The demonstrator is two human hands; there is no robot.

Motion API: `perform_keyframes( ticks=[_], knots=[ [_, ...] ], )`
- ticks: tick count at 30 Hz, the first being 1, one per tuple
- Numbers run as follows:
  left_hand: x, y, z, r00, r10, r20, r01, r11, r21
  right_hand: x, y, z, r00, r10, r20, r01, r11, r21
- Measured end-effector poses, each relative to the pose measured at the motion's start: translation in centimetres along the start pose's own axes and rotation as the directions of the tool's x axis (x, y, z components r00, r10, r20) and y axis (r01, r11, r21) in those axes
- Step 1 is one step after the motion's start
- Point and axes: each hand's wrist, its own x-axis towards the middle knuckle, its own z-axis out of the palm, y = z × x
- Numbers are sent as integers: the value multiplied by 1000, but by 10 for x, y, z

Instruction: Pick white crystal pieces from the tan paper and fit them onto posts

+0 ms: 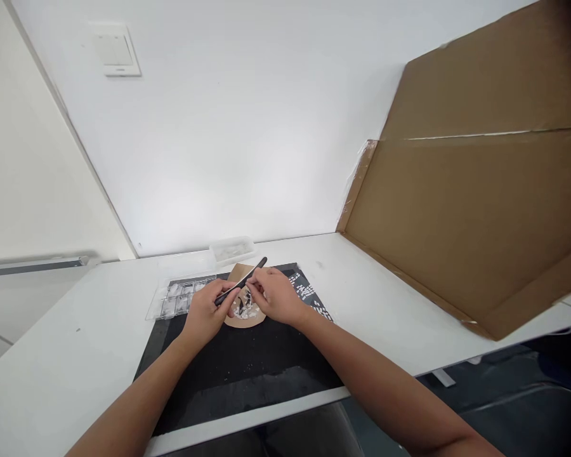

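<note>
Left hand (208, 312) grips a dark slender tool (242, 282), its tip pointing to 2 o'clock. Right hand (276, 295) pinches the tool's middle. Both hover over a brown card piece (240, 317) on a black mat (247, 362). Clear compartment tray (174, 303) at 10 o'clock; white worktop (52, 355) beneath.

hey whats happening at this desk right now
A person sits at a white table with both hands over a black mat. The left hand and right hand together hold a thin dark tool above a small brown card with pale bits on it. A clear compartment tray lies just behind.
</note>
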Motion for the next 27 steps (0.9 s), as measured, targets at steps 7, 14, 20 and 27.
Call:
perform_keyframes(
  ticks=[7, 14, 20, 27],
  knots=[
    [1, 1, 0, 1000, 1, -3, -1, 1000, 12, 4, 15, -12, 987, 147, -59, -147, 989, 3],
    [0, 0, -1, 1000, 22, -3, -22, 999, 28, 3, 15, -12, 983, 175, -56, -170, 982, 84],
    [1, -1, -2, 1000, 28, -6, -27, 999, 45, -3, -4, 4, 995, 99, 11, -99, 994, 43],
    [0, 0, -1, 999, 37, 2, -37, 998, 54, 2, 11, -9, 954, 277, -118, -271, 960, 65]
  ],
)
